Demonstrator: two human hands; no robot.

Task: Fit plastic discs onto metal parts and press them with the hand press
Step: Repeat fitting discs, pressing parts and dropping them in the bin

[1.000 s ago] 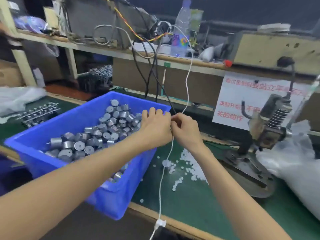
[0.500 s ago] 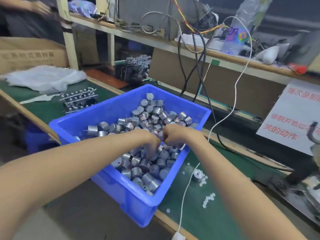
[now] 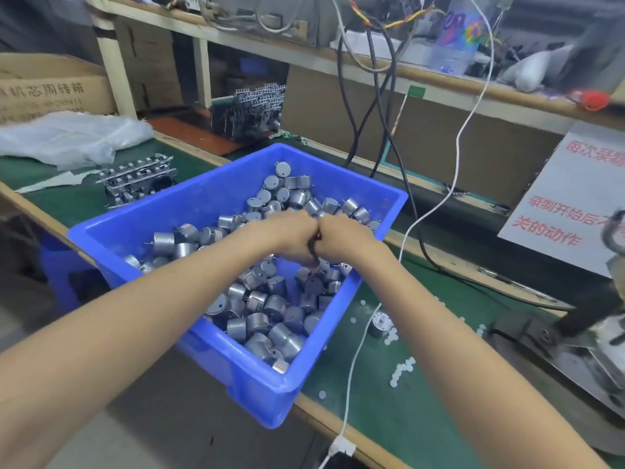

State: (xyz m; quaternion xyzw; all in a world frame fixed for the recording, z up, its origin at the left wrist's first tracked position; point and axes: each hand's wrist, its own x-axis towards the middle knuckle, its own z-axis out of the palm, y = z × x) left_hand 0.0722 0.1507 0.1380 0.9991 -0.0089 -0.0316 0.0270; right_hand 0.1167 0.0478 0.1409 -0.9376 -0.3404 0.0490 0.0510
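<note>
Noted, nearest, a white cable (image 3: 351, 370) trailing over the front edge of the green mat (image 3: 422, 418) and on up across it. Saw both bare forearms reaching away over a blue bin (image 3: 243, 384) heaped with short metal parts (image 3: 270, 313), tumbled at all angles. Found the left hand (image 3: 291, 233) and the right hand (image 3: 343, 236) meeting knuckle to knuckle above the bin's far right half, backs up, fingers curled down and inward, pinching a dark piece (image 3: 313, 249) in the seam between them. Could not tell which hand bore more of it, nor whether a disc sat on it. Judged it a metal part in mid-fitting.

Placed the white plastic discs (image 3: 402, 368) outside the bin, scattered on the mat to the right of the hands and nearer the body, with one lone part (image 3: 380, 321) standing among them, round face up. Reckoned the right hand the nearer to these, and to the hand press (image 3: 581, 360), blurred at the right edge and well apart from the bin. Expected any carry to the press to run rightward, over the bin's right wall.

Farther back, made out a plastic bag (image 3: 67, 137), a rack of parts (image 3: 138, 179), a cardboard box (image 3: 40, 86), a printed sign (image 3: 568, 204) and dark cables hanging below a cluttered shelf (image 3: 439, 76).
</note>
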